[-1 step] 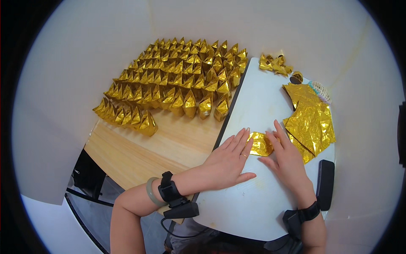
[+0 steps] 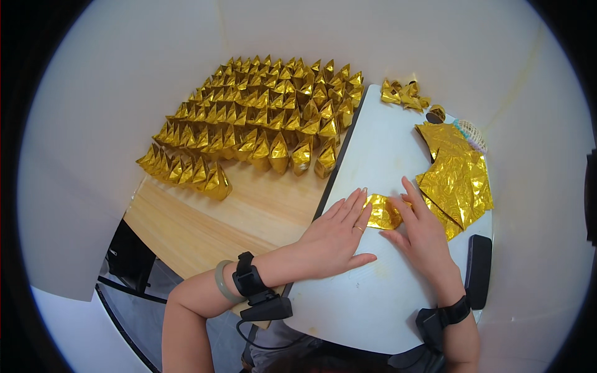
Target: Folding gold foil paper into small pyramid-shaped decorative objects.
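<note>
Wooden side: the pale wood-grain tabletop point(image 2: 264, 189) is covered toward its far end by rows of pointed, folded gold-foil pieces point(image 2: 261, 99); a strip of wood is shown in front of them.
Dark edge: the white, rounded-end tabletop point(image 2: 345, 304) is bordered on its left by a straight dark rim point(image 2: 339, 163).
Left hand point(image 2: 336, 239): laid flat, the four fingers held straight and nearly together, the thumb spread wide; the left end of the foil is met by the fingertips.
Foil: the small, flat, folded gold-foil piece point(image 2: 381, 212) is set on the white tabletop between both hands.
White room: white surface is seen beyond the foil and, more broadly, below the hands.
Right hand point(image 2: 424, 233): fingers bent over the foil's right end, the thumb held apart near its lower edge; whether the foil is pinched cannot be told.
Right edge: overlapping gold-foil sheets point(image 2: 463, 177) are spread just beside the right fingers; nearer the person, a black oblong object point(image 2: 478, 270) is placed along the rim.
</note>
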`<state>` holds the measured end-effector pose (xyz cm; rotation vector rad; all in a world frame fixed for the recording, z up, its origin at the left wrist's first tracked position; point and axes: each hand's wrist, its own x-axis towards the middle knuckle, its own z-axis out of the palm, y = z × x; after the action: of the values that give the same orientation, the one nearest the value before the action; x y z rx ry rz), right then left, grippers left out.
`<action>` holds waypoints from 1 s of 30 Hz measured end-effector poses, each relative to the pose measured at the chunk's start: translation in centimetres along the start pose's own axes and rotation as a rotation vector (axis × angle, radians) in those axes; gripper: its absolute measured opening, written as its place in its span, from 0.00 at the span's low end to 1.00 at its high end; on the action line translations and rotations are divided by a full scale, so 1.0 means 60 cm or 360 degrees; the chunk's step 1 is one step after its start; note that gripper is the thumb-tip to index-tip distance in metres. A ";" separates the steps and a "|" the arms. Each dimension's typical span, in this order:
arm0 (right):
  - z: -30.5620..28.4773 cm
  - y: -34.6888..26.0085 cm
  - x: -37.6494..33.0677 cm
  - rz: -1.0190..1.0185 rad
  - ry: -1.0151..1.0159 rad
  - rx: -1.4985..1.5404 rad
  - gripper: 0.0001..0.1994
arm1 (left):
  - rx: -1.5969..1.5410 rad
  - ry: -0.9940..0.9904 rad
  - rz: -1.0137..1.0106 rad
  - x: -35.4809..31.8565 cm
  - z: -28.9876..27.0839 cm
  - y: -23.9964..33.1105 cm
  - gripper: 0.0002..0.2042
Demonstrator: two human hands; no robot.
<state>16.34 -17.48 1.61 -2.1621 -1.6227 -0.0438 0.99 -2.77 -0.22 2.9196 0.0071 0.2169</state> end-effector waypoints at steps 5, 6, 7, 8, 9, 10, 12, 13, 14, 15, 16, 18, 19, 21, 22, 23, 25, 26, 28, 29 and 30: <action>0.001 0.020 0.001 -0.0389 0.0192 -0.0113 0.17 | -0.0064 0.0136 0.0035 0.010 -0.006 0.002 0.33; -0.003 0.019 0.000 -0.0438 0.0218 -0.0125 0.15 | -0.0033 0.0247 0.0097 0.011 -0.011 0.001 0.28; -0.002 0.018 0.001 -0.0442 0.0219 -0.0114 0.15 | 0.0009 0.0349 0.0142 0.009 -0.013 0.000 0.22; -0.001 0.017 0.001 -0.0497 0.0217 -0.0069 0.14 | 0.0015 0.0342 0.0135 0.008 -0.013 0.000 0.22; 0.001 0.016 0.001 -0.0551 0.0215 -0.0025 0.13 | -0.0157 0.0336 0.0110 0.007 -0.012 0.000 0.18; 0.000 0.017 0.000 -0.0545 0.0215 -0.0029 0.13 | -0.0337 0.0335 0.0098 0.009 -0.011 0.001 0.14; 0.000 0.019 0.000 -0.0559 0.0212 0.0004 0.13 | -0.0363 0.0393 0.0062 0.012 -0.009 0.003 0.12; -0.001 0.018 0.000 -0.0558 0.0213 0.0006 0.13 | -0.0381 0.0450 0.0015 0.012 -0.010 0.004 0.11; -0.004 0.017 0.001 -0.0531 0.0191 0.0039 0.12 | -0.0380 0.0449 0.0014 0.012 -0.011 0.004 0.11; -0.007 0.015 0.002 -0.0505 0.0170 0.0073 0.11 | -0.0410 0.0436 -0.0031 0.011 -0.013 0.003 0.11; -0.011 0.013 0.002 -0.0506 0.0169 0.0074 0.11 | -0.0440 0.0425 -0.0078 0.010 -0.015 0.003 0.10; -0.016 0.010 0.004 -0.0475 0.0156 0.0208 0.10 | -0.0376 0.0463 -0.0058 0.010 -0.014 0.000 0.11; -0.016 0.011 0.004 -0.0476 0.0156 0.0206 0.10 | -0.0315 0.0501 -0.0034 0.010 -0.013 -0.001 0.11; -0.014 0.015 0.002 -0.0472 0.0162 0.0203 0.10 | -0.0279 0.0531 -0.0023 0.012 -0.015 -0.005 0.11; -0.012 0.019 0.001 -0.0472 0.0164 0.0199 0.10 | -0.0244 0.0559 -0.0010 0.013 -0.015 -0.006 0.11; -0.008 0.024 -0.001 -0.0439 0.0174 0.0199 0.09 | -0.0244 0.0563 -0.0006 0.014 -0.016 -0.008 0.11; -0.004 0.029 -0.002 -0.0407 0.0188 0.0195 0.09 | -0.0265 0.0591 -0.0028 0.015 -0.017 -0.012 0.10; -0.002 0.029 -0.002 -0.0393 0.0200 0.0223 0.08 | -0.0263 0.0595 -0.0025 0.014 -0.017 -0.015 0.10; -0.002 0.025 0.000 -0.0383 0.0215 0.0251 0.07 | -0.0241 0.0579 -0.0043 0.013 -0.017 -0.022 0.08; -0.004 0.018 0.002 -0.0348 0.0215 0.0293 0.06 | -0.0236 0.0581 -0.0044 0.011 -0.016 -0.024 0.08; -0.003 0.014 0.003 -0.0312 0.0213 0.0335 0.05 | -0.0287 0.0554 -0.0088 0.009 -0.014 -0.025 0.07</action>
<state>17.23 -17.55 1.58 -1.8005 -1.6756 -0.0718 1.42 -1.13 0.33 2.6621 0.1159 0.6754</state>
